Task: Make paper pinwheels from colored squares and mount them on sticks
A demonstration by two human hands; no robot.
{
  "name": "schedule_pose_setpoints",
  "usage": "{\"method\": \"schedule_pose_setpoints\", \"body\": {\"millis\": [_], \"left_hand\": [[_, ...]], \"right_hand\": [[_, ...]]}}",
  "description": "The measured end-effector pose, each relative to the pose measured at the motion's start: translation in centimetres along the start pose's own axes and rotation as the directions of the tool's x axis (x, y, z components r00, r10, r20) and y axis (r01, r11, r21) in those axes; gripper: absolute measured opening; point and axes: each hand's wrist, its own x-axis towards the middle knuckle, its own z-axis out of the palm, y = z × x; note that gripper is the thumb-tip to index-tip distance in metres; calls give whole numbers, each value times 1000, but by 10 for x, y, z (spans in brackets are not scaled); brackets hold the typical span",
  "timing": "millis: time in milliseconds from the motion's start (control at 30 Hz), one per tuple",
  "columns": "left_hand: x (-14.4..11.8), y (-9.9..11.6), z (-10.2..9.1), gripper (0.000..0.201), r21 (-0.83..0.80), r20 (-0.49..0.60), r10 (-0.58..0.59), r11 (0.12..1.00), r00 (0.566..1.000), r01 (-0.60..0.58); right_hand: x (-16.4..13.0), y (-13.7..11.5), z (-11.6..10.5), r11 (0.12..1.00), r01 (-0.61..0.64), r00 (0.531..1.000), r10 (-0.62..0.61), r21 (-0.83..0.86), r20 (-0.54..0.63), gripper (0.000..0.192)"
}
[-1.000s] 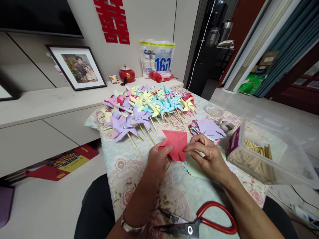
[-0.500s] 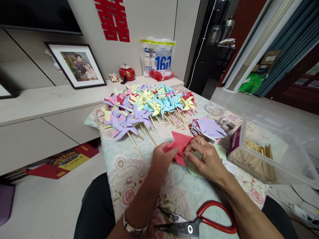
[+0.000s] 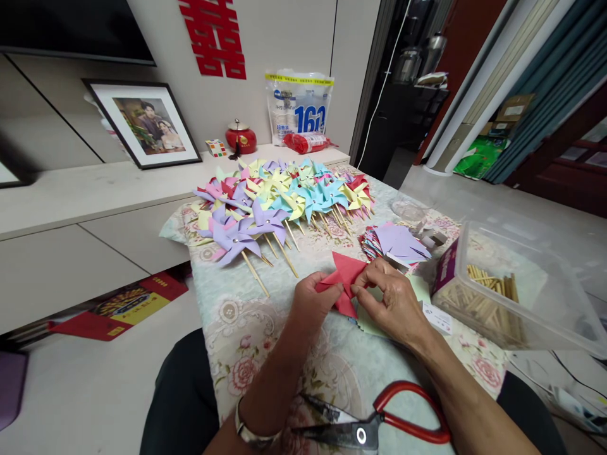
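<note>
A red paper square (image 3: 345, 272), cut and partly folded into points, is held over the floral tablecloth (image 3: 246, 328). My left hand (image 3: 310, 306) pinches its left side and my right hand (image 3: 391, 300) pinches a flap at its middle. Under my right hand lies a stack of pale green paper sheets (image 3: 372, 322). Behind them sits a pile of cut paper squares (image 3: 398, 243) with a purple one on top.
Several finished paper pinwheels (image 3: 279, 199) on wooden sticks cover the far half of the table. A clear plastic box of wooden sticks (image 3: 493, 303) stands at the right. Red-handled scissors (image 3: 374, 423) lie near my body. A low cabinet (image 3: 85, 208) runs along the left.
The red paper went from a flat square to folded points as both hands brought its corners toward the middle. The hands drew closer together and slightly lower.
</note>
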Motion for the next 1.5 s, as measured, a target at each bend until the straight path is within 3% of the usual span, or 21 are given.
{"method": "schedule_pose_setpoints", "body": {"millis": [1500], "left_hand": [[-1, -1, -1, 22, 53, 6, 14, 999, 1000, -14]], "right_hand": [[0, 2, 4, 999, -48, 999, 48, -25, 13, 13]]}}
